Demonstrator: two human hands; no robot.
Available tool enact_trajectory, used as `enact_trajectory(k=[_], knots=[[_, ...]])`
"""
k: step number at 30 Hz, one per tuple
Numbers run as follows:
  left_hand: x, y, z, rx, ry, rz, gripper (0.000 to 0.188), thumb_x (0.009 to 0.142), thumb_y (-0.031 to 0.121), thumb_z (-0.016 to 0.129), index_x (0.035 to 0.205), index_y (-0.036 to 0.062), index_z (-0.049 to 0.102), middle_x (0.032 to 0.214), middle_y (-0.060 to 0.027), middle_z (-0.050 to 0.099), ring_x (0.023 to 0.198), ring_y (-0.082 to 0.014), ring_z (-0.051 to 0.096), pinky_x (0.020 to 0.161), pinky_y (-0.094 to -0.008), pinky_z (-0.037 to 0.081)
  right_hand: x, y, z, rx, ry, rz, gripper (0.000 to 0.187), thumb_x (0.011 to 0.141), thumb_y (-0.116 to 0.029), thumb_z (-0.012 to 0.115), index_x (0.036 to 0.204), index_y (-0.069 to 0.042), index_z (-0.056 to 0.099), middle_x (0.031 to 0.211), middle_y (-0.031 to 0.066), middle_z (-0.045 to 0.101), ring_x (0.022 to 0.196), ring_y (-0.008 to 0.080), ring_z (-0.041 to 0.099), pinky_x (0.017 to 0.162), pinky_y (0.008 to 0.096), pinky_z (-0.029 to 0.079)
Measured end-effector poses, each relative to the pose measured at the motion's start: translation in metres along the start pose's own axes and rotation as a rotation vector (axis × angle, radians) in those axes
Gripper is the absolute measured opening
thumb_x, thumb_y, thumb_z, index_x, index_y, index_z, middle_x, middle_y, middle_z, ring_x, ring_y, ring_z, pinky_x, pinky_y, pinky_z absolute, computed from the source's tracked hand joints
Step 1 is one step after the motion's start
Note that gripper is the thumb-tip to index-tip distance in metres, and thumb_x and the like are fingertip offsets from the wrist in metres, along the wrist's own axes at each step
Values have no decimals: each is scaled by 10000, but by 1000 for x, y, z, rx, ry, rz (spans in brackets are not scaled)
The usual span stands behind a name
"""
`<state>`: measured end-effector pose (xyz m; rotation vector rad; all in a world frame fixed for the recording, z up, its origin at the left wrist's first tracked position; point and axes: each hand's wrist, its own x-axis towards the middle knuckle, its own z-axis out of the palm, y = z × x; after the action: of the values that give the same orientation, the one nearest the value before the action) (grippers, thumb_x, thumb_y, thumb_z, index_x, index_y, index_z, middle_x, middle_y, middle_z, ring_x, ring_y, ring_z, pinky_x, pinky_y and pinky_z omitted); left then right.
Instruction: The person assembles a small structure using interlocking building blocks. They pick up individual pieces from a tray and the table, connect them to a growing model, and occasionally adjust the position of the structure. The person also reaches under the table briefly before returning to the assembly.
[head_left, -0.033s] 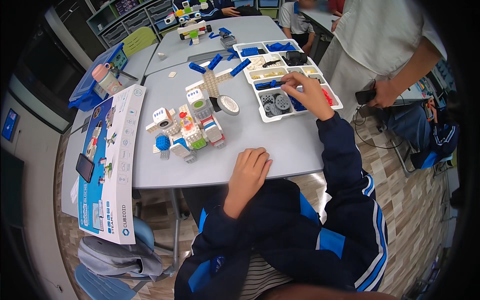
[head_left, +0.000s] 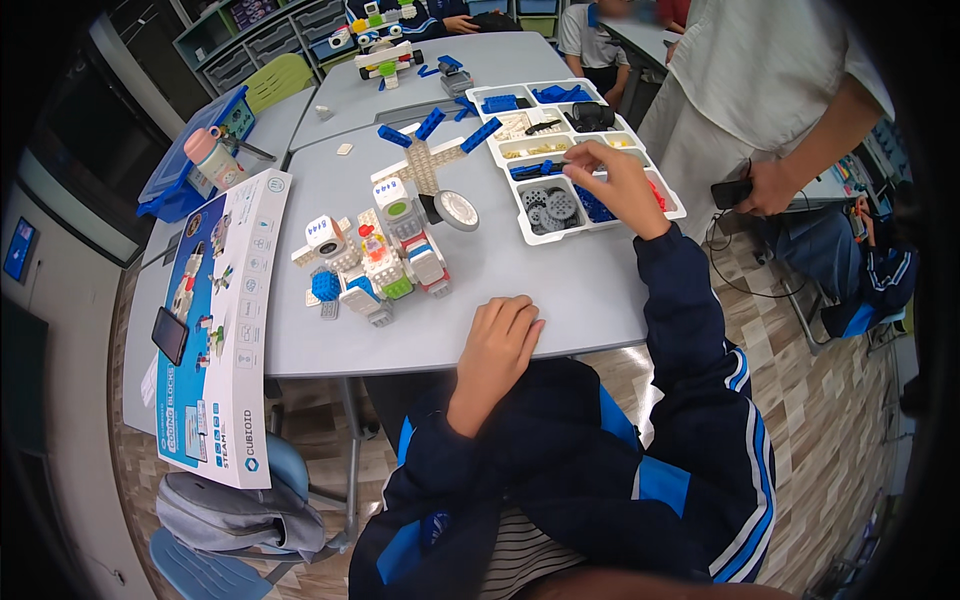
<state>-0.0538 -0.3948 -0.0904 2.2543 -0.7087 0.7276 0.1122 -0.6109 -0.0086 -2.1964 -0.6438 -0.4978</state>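
My right hand (head_left: pixel 618 188) hovers over the white sorting tray (head_left: pixel 546 238), thumb and forefinger apart. Its fingertips are by a compartment of blue and black pieces (head_left: pixel 540 169); whether they touch one is unclear. Grey gear wheels (head_left: pixel 560 205) lie just below in the tray. Resting on the table's near edge, my left hand (head_left: pixel 500 345) has its fingers loosely bent and close together, with nothing visible in it. Ahead and left of it stands a building-block model (head_left: pixel 380 262) of white, grey, green and blue parts, with a wheel (head_left: pixel 457 210) and a blue-tipped arm section (head_left: pixel 428 165).
A large printed box (head_left: pixel 215 330) bearing a phone (head_left: pixel 170 335) lies along the left, near a pink-topped bottle (head_left: pixel 212 158) and a blue bin (head_left: pixel 185 195). Another model (head_left: pixel 388 62) stands on the far table. A person in white (head_left: pixel 740 90) stands at the right holding a dark object.
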Motion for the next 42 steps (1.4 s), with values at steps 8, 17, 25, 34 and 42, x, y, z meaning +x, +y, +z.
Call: enact_trajectory(k=[8, 17, 25, 34, 42], knots=[[2, 0, 1, 3, -8, -3, 174, 824, 66, 713, 976, 13, 645, 1027, -79, 634, 927, -267, 583, 811, -371, 457, 52, 20, -18, -195, -231, -96, 177, 893, -132, 621, 996, -42, 734, 850, 136, 724, 789, 279, 684, 716, 368, 516], [3, 1, 0, 8, -18, -14, 184, 822, 66, 716, 983, 13, 646, 1036, -81, 637, 931, -268, 584, 815, -372, 456, 76, 48, 23, -476, -538, -17, 375, 732, 64, 644, 1023, -143, 756, 1103, 155, 640, 1051, 333, 648, 916, 414, 513], [1, -1, 0, 2, -17, -23, 184, 827, 78, 715, 986, 15, 647, 1044, -79, 639, 947, -270, 588, 828, -372, 459, 83, 48, 11, -351, -504, -136, 214, 762, -69, 747, 975, -62, 730, 960, 142, 670, 880, 269, 685, 760, 383, 532], [-2, -4, 1, -24, -1, -11, 167, 841, 86, 704, 980, 19, 642, 1052, -78, 636, 958, -267, 581, 832, -370, 460, 44, -54, -27, 577, -263, -45, 232, 901, -160, 698, 1059, -9, 621, 815, 41, 661, 656, 58, 547, 617, 199, 434], [-5, -6, 0, -35, 0, 7, 164, 844, 84, 698, 976, 10, 636, 1060, -90, 629, 972, -275, 575, 843, -378, 460, 34, -105, -10, 481, -276, -69, 224, 834, -61, 778, 1018, -1, 665, 900, 9, 635, 786, 41, 579, 655, 181, 458]])
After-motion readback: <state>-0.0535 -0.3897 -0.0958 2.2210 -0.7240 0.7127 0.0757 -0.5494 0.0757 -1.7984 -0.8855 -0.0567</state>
